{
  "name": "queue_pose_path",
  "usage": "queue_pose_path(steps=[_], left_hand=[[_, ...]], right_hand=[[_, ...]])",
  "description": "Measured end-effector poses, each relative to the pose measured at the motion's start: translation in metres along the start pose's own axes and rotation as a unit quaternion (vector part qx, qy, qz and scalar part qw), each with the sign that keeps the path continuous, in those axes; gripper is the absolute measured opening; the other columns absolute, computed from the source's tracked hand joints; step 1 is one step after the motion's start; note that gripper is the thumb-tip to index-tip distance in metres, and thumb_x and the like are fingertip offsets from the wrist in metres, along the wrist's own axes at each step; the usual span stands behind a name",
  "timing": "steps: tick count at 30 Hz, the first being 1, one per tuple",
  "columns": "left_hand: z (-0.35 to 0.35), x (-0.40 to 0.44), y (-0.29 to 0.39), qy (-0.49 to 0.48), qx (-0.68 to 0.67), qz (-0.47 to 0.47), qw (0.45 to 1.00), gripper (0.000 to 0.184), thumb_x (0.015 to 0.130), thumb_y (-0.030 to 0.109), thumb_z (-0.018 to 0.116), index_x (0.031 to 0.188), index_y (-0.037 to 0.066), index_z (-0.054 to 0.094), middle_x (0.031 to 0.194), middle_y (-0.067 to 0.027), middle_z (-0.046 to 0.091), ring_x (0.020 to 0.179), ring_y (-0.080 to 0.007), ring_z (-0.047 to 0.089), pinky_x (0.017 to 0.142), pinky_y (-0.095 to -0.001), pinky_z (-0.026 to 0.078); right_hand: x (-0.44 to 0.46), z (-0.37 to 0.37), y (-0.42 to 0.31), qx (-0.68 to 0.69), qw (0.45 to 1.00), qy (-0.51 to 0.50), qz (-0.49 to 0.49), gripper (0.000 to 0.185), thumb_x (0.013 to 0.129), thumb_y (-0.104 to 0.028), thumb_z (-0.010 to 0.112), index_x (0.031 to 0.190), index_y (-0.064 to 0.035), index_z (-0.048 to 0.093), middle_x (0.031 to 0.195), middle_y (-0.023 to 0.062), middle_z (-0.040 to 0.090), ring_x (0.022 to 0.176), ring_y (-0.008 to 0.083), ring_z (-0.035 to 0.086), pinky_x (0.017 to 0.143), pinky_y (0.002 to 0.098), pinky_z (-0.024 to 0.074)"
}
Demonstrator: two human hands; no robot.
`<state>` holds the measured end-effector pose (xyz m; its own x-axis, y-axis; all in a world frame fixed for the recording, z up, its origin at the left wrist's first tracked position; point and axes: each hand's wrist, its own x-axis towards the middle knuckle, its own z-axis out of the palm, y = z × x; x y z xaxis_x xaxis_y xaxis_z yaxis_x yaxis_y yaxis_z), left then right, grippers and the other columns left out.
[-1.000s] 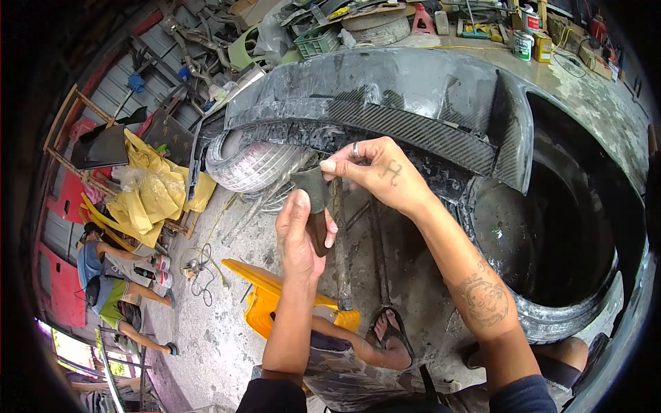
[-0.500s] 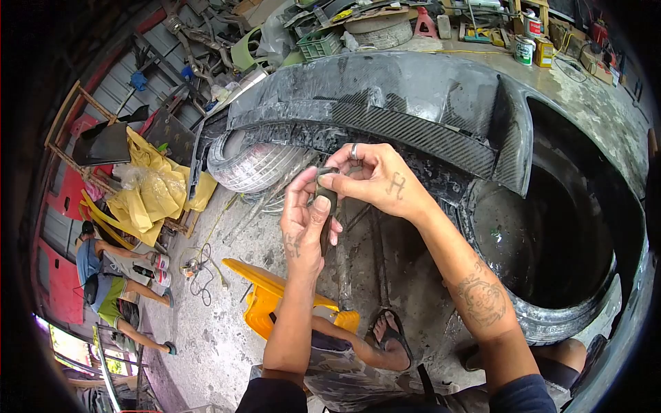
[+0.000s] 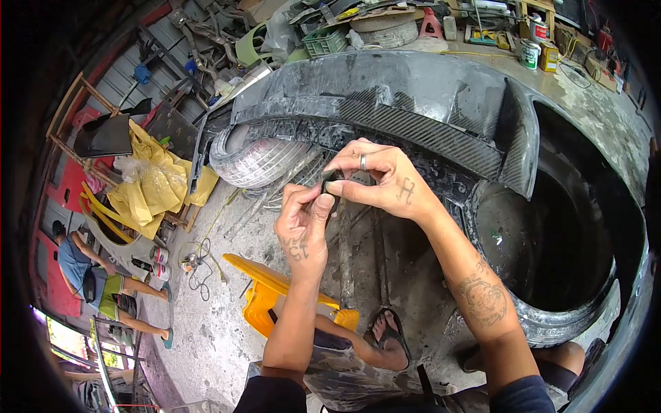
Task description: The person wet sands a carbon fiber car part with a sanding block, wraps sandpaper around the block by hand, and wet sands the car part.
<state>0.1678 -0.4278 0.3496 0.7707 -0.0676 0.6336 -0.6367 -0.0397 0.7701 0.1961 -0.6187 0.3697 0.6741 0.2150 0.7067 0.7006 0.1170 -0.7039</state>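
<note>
My left hand point(image 3: 301, 237) and my right hand point(image 3: 389, 180) meet in front of me, pinching a small dark folded piece point(image 3: 337, 176) between thumbs and fingers. It looks like sandpaper, though the fingers hide most of it. A ring sits on a right finger. Just beyond the hands lies a large grey-black car body panel point(image 3: 296, 86), scuffed, with a bare carbon-fibre weave strip point(image 3: 413, 127) along its lower part. Neither hand touches the panel.
A tyre point(image 3: 258, 164) supports the panel's left side; another tyre point(image 3: 551, 329) lies at right. A yellow plastic stool point(image 3: 265, 279) stands beside my leg. Another person point(image 3: 86, 265) bends at far left near cans. Cables point(image 3: 200, 265) lie on the floor; paint cans point(image 3: 529, 54) stand behind.
The dark piece shows less between my fingers; its lower end is now mostly hidden. My left hand has shifted slightly left. The other person at left has moved and straightened a little.
</note>
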Motion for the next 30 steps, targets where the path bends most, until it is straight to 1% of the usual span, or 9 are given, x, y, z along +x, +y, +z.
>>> queue_pose_path(steps=[6, 11, 14, 16, 18, 21, 22, 26, 30], left_hand=[[0.012, 0.001, 0.019, 0.006, 0.004, -0.033, 0.999, 0.020, 0.099, 0.008, 0.068, 0.116, -0.002, 0.064, 0.107, -0.0039, 0.056, 0.093, -0.0107, 0.059, 0.068, -0.0260, 0.054], [-0.039, -0.007, 0.042, 0.021, 0.078, 0.005, 0.997, 0.016, 0.094, 0.004, 0.074, 0.106, -0.004, 0.069, 0.101, -0.0040, 0.056, 0.086, -0.0077, 0.057, 0.068, -0.0201, 0.048], [-0.110, -0.045, 0.068, 0.083, 0.203, 0.016, 0.975, 0.013, 0.094, 0.003, 0.073, 0.105, -0.004, 0.070, 0.099, -0.0039, 0.057, 0.086, -0.0090, 0.059, 0.072, -0.0211, 0.051], [-0.161, -0.085, 0.081, 0.125, 0.275, -0.086, 0.949, 0.011, 0.094, 0.003, 0.072, 0.102, -0.004, 0.069, 0.099, -0.0045, 0.059, 0.087, -0.0109, 0.061, 0.076, -0.0228, 0.054], [-0.197, -0.131, 0.071, 0.161, 0.309, -0.205, 0.915, 0.009, 0.094, 0.003, 0.072, 0.100, -0.003, 0.069, 0.094, -0.0042, 0.060, 0.085, -0.0108, 0.061, 0.073, -0.0238, 0.053], [-0.255, -0.213, -0.025, 0.102, 0.376, -0.256, 0.885, 0.012, 0.093, 0.009, 0.075, 0.097, 0.000, 0.068, 0.083, -0.0033, 0.062, 0.076, -0.0120, 0.059, 0.067, -0.0281, 0.049], [-0.267, -0.238, -0.067, 0.091, 0.384, -0.256, 0.882, 0.015, 0.091, 0.012, 0.077, 0.097, 0.002, 0.068, 0.080, -0.0037, 0.064, 0.071, -0.0137, 0.058, 0.064, -0.0304, 0.048], [-0.299, -0.313, -0.215, 0.004, 0.546, -0.246, 0.801, 0.022, 0.090, 0.019, 0.074, 0.095, -0.002, 0.068, 0.090, -0.0240, 0.066, 0.079, -0.0463, 0.061, 0.076, -0.0482, 0.050], [-0.226, -0.393, -0.303, 0.214, 0.485, -0.332, 0.780, 0.025, 0.089, 0.020, 0.072, 0.097, -0.004, 0.070, 0.097, -0.0272, 0.067, 0.088, -0.0440, 0.063, 0.079, -0.0454, 0.050]], right_hand=[[0.000, -0.005, -0.006, 0.014, 1.000, 0.006, 0.025, 0.025, 0.086, -0.015, 0.082, 0.107, -0.0014, 0.077, 0.100, 0.0035, 0.071, 0.092, 0.0131, 0.064, 0.081, 0.0274, 0.0525], [0.001, -0.014, -0.004, 0.033, 0.998, -0.056, 0.010, 0.054, 0.086, -0.013, 0.079, 0.137, -0.0036, 0.062, 0.133, 0.0062, 0.063, 0.117, 0.0157, 0.058, 0.099, 0.0303, 0.0502], [0.008, -0.038, -0.010, -0.170, 0.985, 0.034, -0.012, 0.061, 0.096, -0.038, 0.069, 0.144, -0.0023, 0.058, 0.141, 0.0129, 0.061, 0.130, 0.0223, 0.057, 0.111, 0.0377, 0.0437], [0.010, -0.058, -0.012, -0.392, 0.913, 0.118, -0.013, 0.041, 0.099, -0.036, 0.067, 0.134, -0.0134, 0.069, 0.139, 0.0057, 0.065, 0.130, 0.0186, 0.059, 0.109, 0.0361, 0.0463], [0.009, -0.088, -0.003, -0.502, 0.853, 0.074, -0.121, 0.040, 0.095, -0.024, 0.073, 0.130, -0.0044, 0.069, 0.131, 0.0091, 0.067, 0.115, 0.0171, 0.063, 0.099, 0.0284, 0.0492], [-0.003, -0.098, 0.026, -0.447, 0.886, 0.123, 0.019, 0.039, 0.092, -0.028, 0.076, 0.124, -0.0050, 0.072, 0.125, 0.0107, 0.071, 0.112, 0.0204, 0.066, 0.096, 0.0326, 0.0503], [-0.007, -0.092, 0.030, -0.586, 0.800, 0.131, 0.008, 0.044, 0.092, -0.035, 0.076, 0.123, -0.0049, 0.072, 0.121, 0.0153, 0.071, 0.109, 0.0251, 0.068, 0.095, 0.0363, 0.0510], [-0.012, -0.048, 0.008, -0.540, 0.818, 0.143, 0.140, 0.056, 0.087, -0.050, 0.077, 0.119, -0.0053, 0.071, 0.117, 0.0167, 0.072, 0.109, 0.0348, 0.068, 0.097, 0.0395, 0.0498], [-0.021, -0.052, 0.012, -0.659, 0.743, 0.071, 0.089, 0.069, 0.084, -0.049, 0.078, 0.134, -0.0061, 0.060, 0.115, 0.0152, 0.069, 0.104, 0.0337, 0.068, 0.093, 0.0427, 0.0509]])
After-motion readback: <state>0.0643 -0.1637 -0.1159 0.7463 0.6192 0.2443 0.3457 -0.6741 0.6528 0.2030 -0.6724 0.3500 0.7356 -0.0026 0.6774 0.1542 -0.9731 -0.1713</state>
